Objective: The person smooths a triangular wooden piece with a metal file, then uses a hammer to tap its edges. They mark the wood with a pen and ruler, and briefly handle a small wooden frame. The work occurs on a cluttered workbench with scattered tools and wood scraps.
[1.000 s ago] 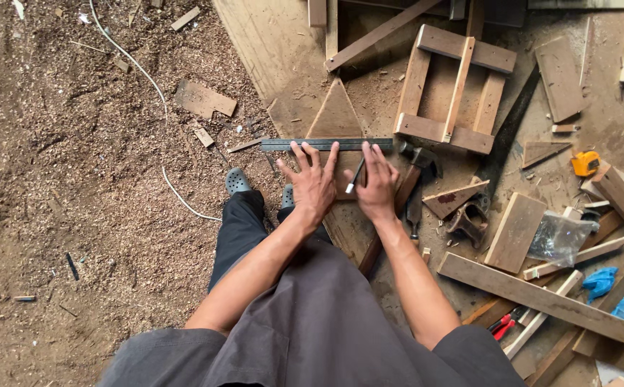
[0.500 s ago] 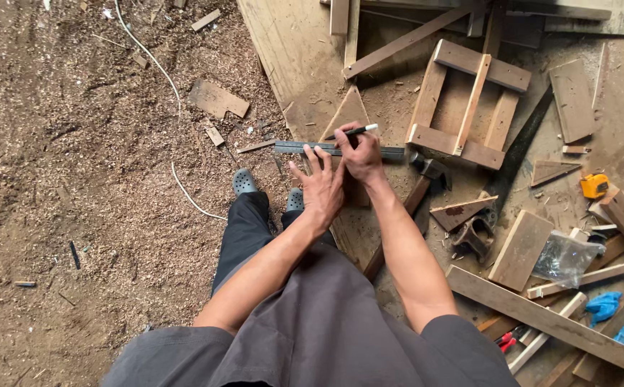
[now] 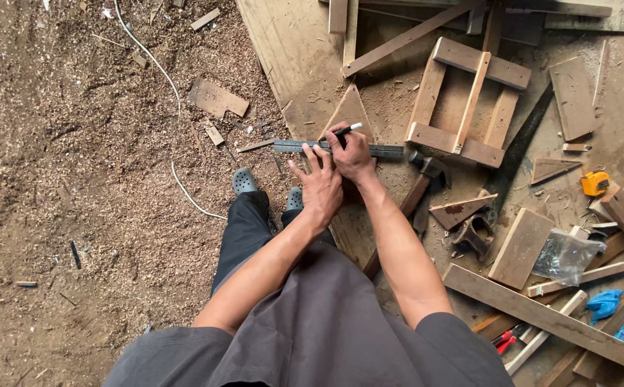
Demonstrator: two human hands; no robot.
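1. Left hand point(image 3: 320, 188) lies flat, fingers spread, pressing on a triangular wooden piece point(image 3: 348, 115) and reaching the metal ruler point(image 3: 337, 148) laid across it.
2. Right hand point(image 3: 351, 153) is closed around a black-and-white marker point(image 3: 346, 130), tip at the ruler's upper edge. The two hands touch side by side.
3. The ruler lies level across the lower part of the triangle, on a plywood sheet point(image 3: 283, 50).
4. A hammer point(image 3: 418, 183) rests just right of the ruler's end; a wooden frame point(image 3: 468, 100) lies beyond it.
5. A white cord point(image 3: 172, 107) crosses the sawdust-covered floor point(image 3: 75, 179) to the left.
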